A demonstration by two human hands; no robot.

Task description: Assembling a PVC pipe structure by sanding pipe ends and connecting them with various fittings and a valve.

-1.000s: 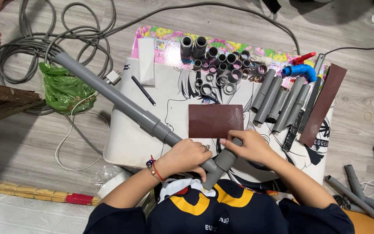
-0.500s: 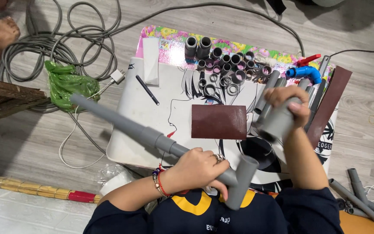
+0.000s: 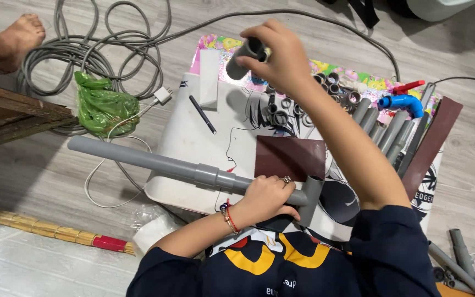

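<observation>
Gripping the long grey pipe, the left hand steadies it while the outstretched right hand pinches a short pipe piece.

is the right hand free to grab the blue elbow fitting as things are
Probably not yet. The right hand is closed around a short grey pipe piece, lifted above the mat. The blue elbow fitting lies uncovered to its right, so the path looks open once the hand empties.
</observation>
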